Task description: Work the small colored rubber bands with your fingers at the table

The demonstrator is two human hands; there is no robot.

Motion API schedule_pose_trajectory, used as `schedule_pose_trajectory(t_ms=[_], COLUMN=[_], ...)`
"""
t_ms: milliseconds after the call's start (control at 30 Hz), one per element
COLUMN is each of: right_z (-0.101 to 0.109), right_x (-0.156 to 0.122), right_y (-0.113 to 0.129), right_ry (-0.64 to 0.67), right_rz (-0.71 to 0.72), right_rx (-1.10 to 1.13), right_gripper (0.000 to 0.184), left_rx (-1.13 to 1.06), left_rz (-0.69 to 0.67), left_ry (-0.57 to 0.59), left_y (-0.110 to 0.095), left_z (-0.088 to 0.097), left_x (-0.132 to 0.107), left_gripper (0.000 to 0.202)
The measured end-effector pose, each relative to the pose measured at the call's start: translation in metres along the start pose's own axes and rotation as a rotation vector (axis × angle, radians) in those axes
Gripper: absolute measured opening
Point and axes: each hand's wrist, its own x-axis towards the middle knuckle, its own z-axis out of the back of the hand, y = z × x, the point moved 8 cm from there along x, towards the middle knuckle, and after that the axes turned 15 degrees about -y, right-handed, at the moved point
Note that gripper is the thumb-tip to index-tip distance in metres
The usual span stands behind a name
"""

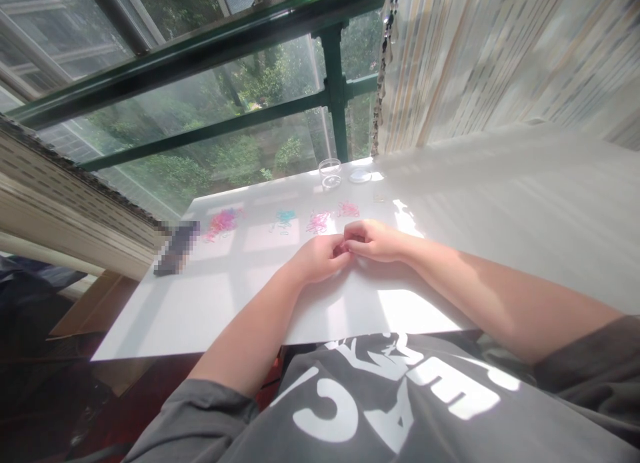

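Note:
My left hand (pixel 316 257) and my right hand (pixel 376 240) meet over the middle of a white table (pixel 200 303). Both have their fingers curled into a pinch, fingertips touching each other around something tiny and pink that I cannot make out. Just beyond the hands lie small heaps of thin loops: a pink and orange heap (pixel 223 222) to the left, a teal heap (pixel 285 217), a pink heap (pixel 319 221) and another pink heap (pixel 349 209).
A clear round container (pixel 330 168) and its lid (pixel 360 176) stand at the table's far edge by the window. A dark blurred flat object (pixel 176 248) lies at the left edge. A striped curtain (pixel 500 63) hangs at the right.

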Motion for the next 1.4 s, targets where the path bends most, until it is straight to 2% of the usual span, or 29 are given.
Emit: schedule_pose_trajectory(t_ms=[1400], right_z=[0.0018], right_x=[0.0001], right_y=[-0.0001], right_ry=[0.007], right_rz=[0.018], right_rx=[-0.009], right_gripper=[0.01], left_rx=[0.055], left_rz=[-0.027], left_ry=[0.003], left_y=[-0.0055], left_z=[0.001], left_x=[0.0002], left_gripper=[0.022])
